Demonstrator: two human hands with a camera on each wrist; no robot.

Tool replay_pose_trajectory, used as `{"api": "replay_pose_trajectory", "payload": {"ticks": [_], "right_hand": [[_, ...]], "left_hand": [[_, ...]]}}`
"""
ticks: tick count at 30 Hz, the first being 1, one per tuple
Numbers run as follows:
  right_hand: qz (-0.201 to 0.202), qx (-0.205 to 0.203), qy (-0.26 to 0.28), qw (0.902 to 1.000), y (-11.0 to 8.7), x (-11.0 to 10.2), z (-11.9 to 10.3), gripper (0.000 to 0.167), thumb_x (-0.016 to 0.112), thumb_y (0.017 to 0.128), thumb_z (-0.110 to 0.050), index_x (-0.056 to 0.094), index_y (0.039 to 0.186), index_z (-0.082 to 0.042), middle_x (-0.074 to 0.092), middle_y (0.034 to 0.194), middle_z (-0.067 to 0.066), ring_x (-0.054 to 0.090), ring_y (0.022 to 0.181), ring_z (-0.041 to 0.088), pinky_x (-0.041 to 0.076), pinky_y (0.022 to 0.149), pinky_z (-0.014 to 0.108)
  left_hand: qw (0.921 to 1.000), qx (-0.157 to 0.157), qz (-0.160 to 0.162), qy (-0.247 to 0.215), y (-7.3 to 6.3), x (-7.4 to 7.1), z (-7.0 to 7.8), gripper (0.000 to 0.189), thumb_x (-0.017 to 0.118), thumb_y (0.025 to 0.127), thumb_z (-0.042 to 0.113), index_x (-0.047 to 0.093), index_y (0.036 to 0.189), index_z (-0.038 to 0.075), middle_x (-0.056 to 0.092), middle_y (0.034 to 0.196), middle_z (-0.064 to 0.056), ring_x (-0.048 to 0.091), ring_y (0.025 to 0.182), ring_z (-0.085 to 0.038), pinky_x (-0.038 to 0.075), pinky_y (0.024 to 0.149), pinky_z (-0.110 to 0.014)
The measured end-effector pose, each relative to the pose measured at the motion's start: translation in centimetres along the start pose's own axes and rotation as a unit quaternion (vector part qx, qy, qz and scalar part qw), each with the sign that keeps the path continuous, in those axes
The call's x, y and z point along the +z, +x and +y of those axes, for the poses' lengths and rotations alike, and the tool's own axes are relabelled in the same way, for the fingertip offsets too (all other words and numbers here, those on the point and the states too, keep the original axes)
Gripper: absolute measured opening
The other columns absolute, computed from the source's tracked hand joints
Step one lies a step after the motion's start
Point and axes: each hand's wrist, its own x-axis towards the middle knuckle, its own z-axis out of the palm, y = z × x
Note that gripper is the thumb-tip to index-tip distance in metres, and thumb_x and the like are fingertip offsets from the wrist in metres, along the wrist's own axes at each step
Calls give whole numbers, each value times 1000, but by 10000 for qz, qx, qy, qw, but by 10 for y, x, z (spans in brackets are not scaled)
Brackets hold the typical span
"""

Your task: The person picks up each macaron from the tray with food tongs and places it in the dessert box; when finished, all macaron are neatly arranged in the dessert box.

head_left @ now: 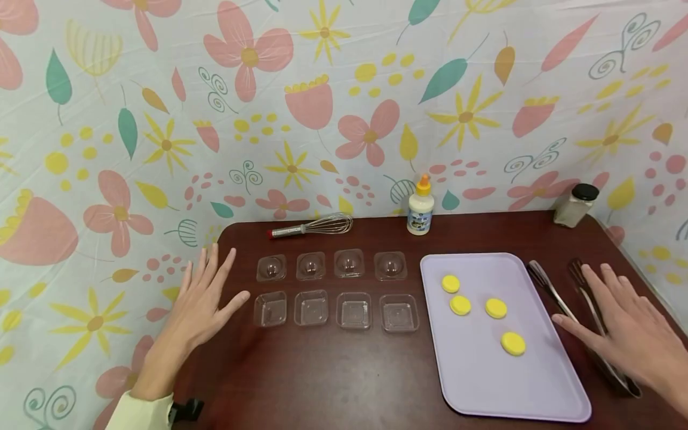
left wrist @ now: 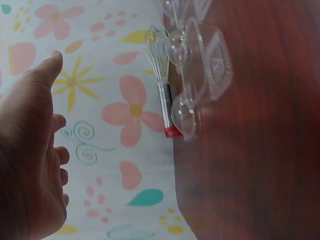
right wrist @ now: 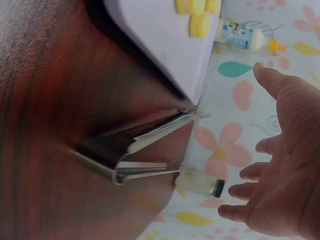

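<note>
Right wrist view, tongs (right wrist: 110,151), left wrist view instead, whisk (left wrist: 164,92)

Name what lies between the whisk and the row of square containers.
A row of clear domed lids lies between the whisk and the containers, in the head view.

- Pale cream-yellow fabric sleeve (head_left: 141,412) on the left side, plain-edged
- Small black angular device (head_left: 186,411) beside that sleeve
- Bare left hand (head_left: 201,304), bare right hand (head_left: 634,328), both slender-fingered

Metal tongs (head_left: 551,292) lay spread at lower right; 4 clear, open-topped tubs (head_left: 353,311) sat in a row, lower centre.
</note>
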Motion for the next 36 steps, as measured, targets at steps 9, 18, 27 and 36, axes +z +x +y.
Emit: {"api": "replay_pose_trajectory", "payload": {"ticks": [9, 18, 27, 36], "right_hand": [[-194, 478, 379, 9979, 5, 10, 18, 123, 72, 100, -53, -11, 160, 15, -8, 161, 47, 2, 147, 68, 17, 109, 83], [-257, 837, 194, 9960, 3, 17, 24, 135, 82, 89, -57, -4, 158, 21, 28, 141, 58, 49, 55, 33, 48, 51, 51], [-85, 960, 321, 9948, 4, 22, 27, 133, 83, 88, -57, 2, 158, 21, 39, 60, 7, 36, 46, 20, 35, 49, 37], [209, 948, 381, 9946, 4, 30, 38, 113, 86, 90, -40, 17, 157, 20, 43, 134, 53, 57, 61, 43, 51, 57, 55]], "left_hand": [[9965, 387, -141, -726, 31, 5, 19, 97, 64, 104, 53, 8, 173, 14, 0, 177, -18, -1, 163, -40, -1, 129, -58], [9848, 592, -468, -1562, 51, 20, 46, 109, 76, 97, 50, 4, 172, 16, -1, 178, -7, -1, 164, -31, 4, 129, -58], [9610, 562, -660, -2626, 64, 49, 86, 117, 86, 88, 51, 5, 172, 35, 10, 178, -1, 16, 162, -25, 26, 124, -61], [9434, 994, -1035, -2990, 74, 78, 126, 120, 90, 86, 43, 7, 173, 31, 17, 177, 0, 23, 159, -23, 28, 125, -52]]}}
